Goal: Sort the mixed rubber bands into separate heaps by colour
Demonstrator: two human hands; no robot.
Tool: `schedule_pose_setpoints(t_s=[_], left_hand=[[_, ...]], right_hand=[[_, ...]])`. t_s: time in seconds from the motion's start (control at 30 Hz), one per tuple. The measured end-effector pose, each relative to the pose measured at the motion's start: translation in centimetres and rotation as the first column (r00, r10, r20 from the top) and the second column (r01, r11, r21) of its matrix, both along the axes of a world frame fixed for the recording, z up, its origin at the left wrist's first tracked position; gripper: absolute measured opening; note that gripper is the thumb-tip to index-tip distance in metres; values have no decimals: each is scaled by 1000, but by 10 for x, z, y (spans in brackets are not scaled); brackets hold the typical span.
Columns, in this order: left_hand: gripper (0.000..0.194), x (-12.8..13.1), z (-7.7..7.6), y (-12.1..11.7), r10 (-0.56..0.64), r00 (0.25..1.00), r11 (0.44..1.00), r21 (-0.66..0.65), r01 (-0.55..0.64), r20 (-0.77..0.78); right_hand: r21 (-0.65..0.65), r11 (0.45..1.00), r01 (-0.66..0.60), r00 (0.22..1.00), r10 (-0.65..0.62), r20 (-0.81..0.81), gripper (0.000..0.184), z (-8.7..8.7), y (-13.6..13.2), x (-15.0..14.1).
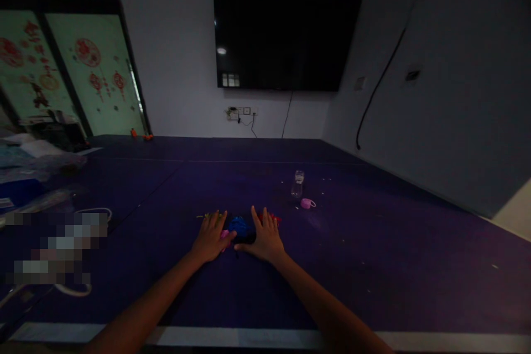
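Both my hands reach out over a dark purple tabletop (199, 298), fingers stretched and apart. My left hand (209, 239) lies at a small pink bundle (225, 234), its thumb over part of it. A yellow-green strand (203, 215) shows by its fingertips. Between the hands sits a crumpled blue bundle (238, 225), soft-looking, like cloth or thread. My right hand (266, 239) rests to its right, partly covering a red bundle (274, 217) of similar size. Something dark lies between my thumbs; its kind cannot be made out in the dim light.
Beyond my right hand lies a clear plastic bottle (297, 184), with a pink looped cap (306, 203) nearby. Several small specks are scattered rightward. Plastic bags (41, 157) and a blurred-out object (62, 246) with a white cord occupy the left. A television (286, 38) hangs on the wall.
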State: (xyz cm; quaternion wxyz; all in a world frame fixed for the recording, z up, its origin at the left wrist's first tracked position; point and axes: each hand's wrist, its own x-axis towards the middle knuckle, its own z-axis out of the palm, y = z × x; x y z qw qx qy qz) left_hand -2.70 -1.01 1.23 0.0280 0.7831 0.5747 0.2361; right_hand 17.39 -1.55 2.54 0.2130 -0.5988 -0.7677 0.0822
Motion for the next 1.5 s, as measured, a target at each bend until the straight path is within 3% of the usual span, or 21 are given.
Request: schedule_pose_setpoints(t_s=[0.07,0.27,0.4,0.47,0.57,0.67,0.73,0.8,0.87,0.93,1.03,1.13,1.2,1.37,1.5], left_hand=[[64,8,-2,11,-77,996,997,28,76,54],[44,42,-1,41,-160,976,983,115,143,148],[41,50,5,41,-208,954,972,152,178,215],[42,46,10,35,-204,951,973,156,170,232],[45,34,17,29,-100,961,987,146,64,258],[51,24,19,29,117,947,980,117,-158,300],[59,17,17,31,270,905,947,77,-311,328],[66,11,12,33,369,862,915,24,-402,348],[64,7,8,35,375,854,919,-26,-393,360],[56,8,4,37,299,878,952,-57,-300,375],[53,19,2,39,145,893,989,-66,-129,426],[57,29,3,40,27,862,1000,-26,-15,505],[61,29,5,41,-10,827,1000,13,3,563],[72,11,6,50,52,721,992,48,-118,691],[80,1,4,56,114,687,984,14,-178,717]], right_hand=[[-1,999,-39,999,39,-23,107,-2,12,1],[110,980,-166,967,184,-177,76,-11,43,-4],[295,920,-258,884,349,-312,64,-10,50,-4],[366,901,-233,860,366,-355,57,-7,51,0],[376,926,-1,879,180,-441,45,-3,52,12],[255,929,267,883,-129,-451,47,-5,53,23],[158,934,321,894,-243,-377,52,-8,53,28],[84,959,272,926,-237,-293,56,-11,53,27],[42,989,141,959,-126,-254,57,-12,52,22],[31,999,-37,963,44,-267,58,-11,50,15],[81,965,-250,911,263,-317,57,-5,44,5],[184,937,-297,897,340,-283,56,8,31,0],[244,913,-328,911,374,-175,59,17,19,-4],[233,850,-474,880,464,97,77,23,-7,-20],[208,843,-496,868,472,157,78,15,-3,-32]])
